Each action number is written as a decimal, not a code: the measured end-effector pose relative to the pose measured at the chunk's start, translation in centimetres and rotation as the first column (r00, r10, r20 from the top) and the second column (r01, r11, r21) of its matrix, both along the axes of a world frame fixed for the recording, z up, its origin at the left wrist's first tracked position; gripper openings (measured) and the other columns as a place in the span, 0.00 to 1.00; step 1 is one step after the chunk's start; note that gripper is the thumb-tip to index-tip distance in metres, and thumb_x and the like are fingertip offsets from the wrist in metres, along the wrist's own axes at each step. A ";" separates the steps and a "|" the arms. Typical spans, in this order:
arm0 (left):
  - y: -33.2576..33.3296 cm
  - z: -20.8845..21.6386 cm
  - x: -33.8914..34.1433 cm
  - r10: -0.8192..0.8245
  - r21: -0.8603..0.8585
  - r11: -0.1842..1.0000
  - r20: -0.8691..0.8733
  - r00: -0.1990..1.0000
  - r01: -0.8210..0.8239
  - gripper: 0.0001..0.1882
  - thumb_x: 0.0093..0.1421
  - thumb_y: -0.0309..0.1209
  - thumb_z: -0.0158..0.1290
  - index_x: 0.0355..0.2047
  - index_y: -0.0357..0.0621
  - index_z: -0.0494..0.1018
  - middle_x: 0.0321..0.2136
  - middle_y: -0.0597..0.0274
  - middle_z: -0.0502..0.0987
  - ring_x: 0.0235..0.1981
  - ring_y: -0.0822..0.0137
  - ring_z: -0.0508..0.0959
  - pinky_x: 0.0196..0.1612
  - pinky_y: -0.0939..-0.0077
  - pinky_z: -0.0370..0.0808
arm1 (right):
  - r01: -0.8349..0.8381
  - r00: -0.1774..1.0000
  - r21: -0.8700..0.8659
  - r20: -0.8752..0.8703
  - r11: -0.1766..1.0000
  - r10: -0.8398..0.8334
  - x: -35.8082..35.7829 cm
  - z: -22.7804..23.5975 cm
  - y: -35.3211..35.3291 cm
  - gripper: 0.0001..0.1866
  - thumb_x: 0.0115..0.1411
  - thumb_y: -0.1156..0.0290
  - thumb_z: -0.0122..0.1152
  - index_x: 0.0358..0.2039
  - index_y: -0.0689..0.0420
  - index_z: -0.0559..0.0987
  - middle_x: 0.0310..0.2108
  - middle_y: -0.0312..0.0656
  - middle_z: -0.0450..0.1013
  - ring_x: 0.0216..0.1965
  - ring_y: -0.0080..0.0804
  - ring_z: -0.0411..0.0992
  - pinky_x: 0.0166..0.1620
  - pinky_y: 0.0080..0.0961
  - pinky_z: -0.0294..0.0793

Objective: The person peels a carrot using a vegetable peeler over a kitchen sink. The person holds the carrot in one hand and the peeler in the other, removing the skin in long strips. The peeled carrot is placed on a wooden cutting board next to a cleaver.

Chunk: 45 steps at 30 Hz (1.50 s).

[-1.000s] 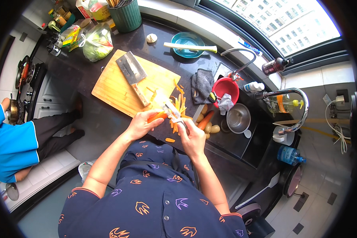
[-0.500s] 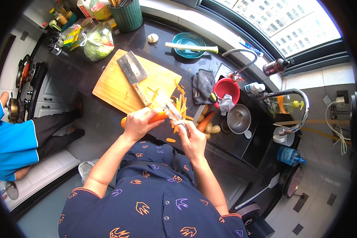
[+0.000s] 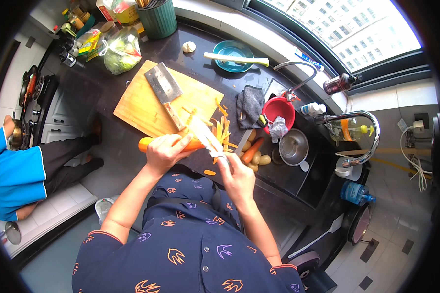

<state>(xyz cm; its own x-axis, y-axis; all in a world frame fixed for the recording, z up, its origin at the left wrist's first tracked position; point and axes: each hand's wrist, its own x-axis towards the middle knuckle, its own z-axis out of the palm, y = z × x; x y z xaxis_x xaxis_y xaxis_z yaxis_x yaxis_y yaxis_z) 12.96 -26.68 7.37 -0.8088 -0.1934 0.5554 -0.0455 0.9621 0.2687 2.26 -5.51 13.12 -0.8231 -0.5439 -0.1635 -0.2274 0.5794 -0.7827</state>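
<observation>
My left hand (image 3: 164, 154) is wrapped around an orange carrot (image 3: 145, 144), whose thick end sticks out to the left. The carrot's other end is washed out by glare. In my right hand (image 3: 238, 177) is a pale, shiny peeler (image 3: 217, 152), held against or close to the carrot's right end; exact contact cannot be made out. Orange peel strips (image 3: 223, 131) lie on the dark counter just beyond the peeler. Left of them is a wooden cutting board (image 3: 137, 105) with a cleaver (image 3: 163, 84) lying on it. Another carrot (image 3: 252, 150) rests among potatoes (image 3: 265, 159) to the right.
A teal bowl (image 3: 222, 49) with a pale green stalk (image 3: 252, 60) across it stands farther back. Rightward are a grey cloth (image 3: 250, 108), a red basin (image 3: 284, 108), a metal pot (image 3: 298, 151) and a tap (image 3: 375, 141). A person in blue (image 3: 17, 171) stands far left.
The carrot now extends farther left out of my left hand, which has shifted slightly left. My right hand has turned and moved slightly lower with the peeler.
</observation>
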 end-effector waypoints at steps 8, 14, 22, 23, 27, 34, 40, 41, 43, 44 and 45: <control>-0.4 0.8 0.8 0.001 -0.063 0.998 -0.052 0.999 -0.005 0.24 0.47 0.42 0.70 0.45 0.52 0.81 0.27 0.70 0.76 0.26 0.67 0.80 0.29 0.73 0.76 | -0.002 0.996 0.305 -0.089 0.952 0.031 -2.1 -4.1 1.9 0.18 0.66 0.47 0.58 0.41 0.47 0.83 0.23 0.44 0.79 0.28 0.46 0.80 0.31 0.39 0.76; -0.8 0.8 0.5 -0.007 0.104 0.994 -0.059 0.998 0.014 0.23 0.50 0.42 0.69 0.45 0.51 0.81 0.26 0.66 0.76 0.27 0.65 0.80 0.30 0.72 0.77 | 0.091 0.969 -0.165 0.241 0.982 -0.050 -1.5 -3.4 2.9 0.15 0.67 0.56 0.61 0.45 0.54 0.82 0.19 0.32 0.71 0.22 0.16 0.66 0.28 0.20 0.66; -0.3 1.4 -1.3 -0.293 0.814 -0.568 -0.066 0.954 -0.118 0.23 0.68 0.50 0.53 0.50 0.45 0.71 0.28 0.69 0.69 0.24 0.78 0.70 0.27 0.84 0.73 | 0.104 0.958 -0.341 0.286 0.934 -0.002 -0.8 -1.4 0.7 0.11 0.68 0.68 0.61 0.44 0.61 0.81 0.24 0.29 0.72 0.26 0.12 0.65 0.30 0.14 0.66; -0.1 1.2 -1.4 -0.282 0.707 -0.697 -0.118 0.952 -0.119 0.24 0.69 0.51 0.51 0.53 0.46 0.69 0.29 0.69 0.68 0.24 0.79 0.68 0.26 0.86 0.72 | 0.099 0.957 -0.340 0.289 0.935 0.003 -0.9 -1.3 0.6 0.11 0.68 0.68 0.61 0.44 0.61 0.81 0.24 0.29 0.73 0.26 0.12 0.65 0.30 0.14 0.66; 0.4 0.7 -1.4 -0.313 0.504 -0.858 -0.356 0.881 -0.101 0.32 0.68 0.60 0.44 0.58 0.46 0.62 0.29 0.65 0.63 0.25 0.77 0.67 0.19 0.90 0.70 | 0.112 0.962 -0.351 0.273 0.930 -0.013 -1.1 -1.0 -0.2 0.10 0.68 0.69 0.61 0.45 0.61 0.81 0.24 0.30 0.73 0.27 0.12 0.66 0.31 0.14 0.68; 0.9 1.5 -1.6 -0.355 0.589 -0.800 -0.308 0.883 -0.116 0.27 0.70 0.58 0.43 0.44 0.43 0.65 0.29 0.64 0.64 0.21 0.77 0.68 0.18 0.87 0.71 | -0.007 0.994 -0.230 0.105 0.973 0.032 -1.4 -0.1 -0.8 0.13 0.65 0.65 0.65 0.46 0.57 0.82 0.24 0.36 0.77 0.23 0.16 0.72 0.29 0.18 0.72; 0.5 1.4 -0.9 -0.509 0.705 -0.674 -0.227 0.830 -0.220 0.24 0.71 0.55 0.44 0.46 0.47 0.66 0.31 0.65 0.67 0.24 0.76 0.71 0.22 0.83 0.72 | -0.126 0.980 -0.200 -0.174 0.972 0.091 -1.7 -0.5 -1.4 0.14 0.63 0.62 0.66 0.46 0.54 0.82 0.27 0.44 0.80 0.23 0.33 0.79 0.29 0.26 0.75; 0.5 1.2 -0.8 -0.501 0.686 -0.688 -0.213 0.839 -0.237 0.24 0.71 0.56 0.44 0.46 0.46 0.66 0.31 0.64 0.67 0.23 0.76 0.71 0.21 0.83 0.72 | -0.125 0.982 -0.182 -0.161 0.975 0.096 -1.8 -1.2 -1.4 0.13 0.63 0.61 0.66 0.45 0.53 0.82 0.26 0.44 0.79 0.23 0.34 0.79 0.29 0.27 0.75; 0.5 1.0 -0.6 -0.482 0.646 -0.715 -0.180 0.857 -0.266 0.25 0.71 0.56 0.43 0.46 0.46 0.65 0.30 0.64 0.67 0.23 0.76 0.71 0.20 0.83 0.72 | -0.071 0.996 -0.092 -0.065 0.993 0.066 -2.3 -2.2 -1.5 0.13 0.64 0.59 0.65 0.44 0.52 0.83 0.24 0.43 0.79 0.24 0.35 0.79 0.29 0.29 0.75; 0.4 1.0 -0.4 -0.478 0.634 -0.734 -0.227 0.849 -0.244 0.25 0.71 0.56 0.43 0.46 0.45 0.65 0.30 0.64 0.67 0.22 0.77 0.71 0.20 0.84 0.72 | -0.018 1.000 -0.015 0.011 1.000 0.018 -2.6 -2.6 -1.6 0.13 0.64 0.57 0.64 0.43 0.51 0.83 0.23 0.43 0.78 0.24 0.35 0.79 0.30 0.31 0.75; 0.4 1.0 0.0 -0.472 0.620 -0.753 -0.274 0.838 -0.221 0.25 0.71 0.56 0.42 0.46 0.45 0.65 0.30 0.64 0.67 0.22 0.77 0.71 0.19 0.84 0.73 | -0.017 0.999 0.041 -0.036 0.999 0.019 -3.1 -4.2 -1.1 0.15 0.65 0.54 0.63 0.43 0.51 0.83 0.22 0.43 0.78 0.24 0.35 0.79 0.30 0.32 0.75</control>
<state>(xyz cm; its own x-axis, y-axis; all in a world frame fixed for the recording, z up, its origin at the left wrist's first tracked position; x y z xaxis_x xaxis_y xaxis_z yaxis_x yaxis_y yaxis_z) 12.97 -26.23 8.34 -0.9120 0.2725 -0.3067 -0.3851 -0.8263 0.4110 -0.80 -6.65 8.94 -0.8189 -0.5522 -0.1563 -0.2658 0.6063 -0.7495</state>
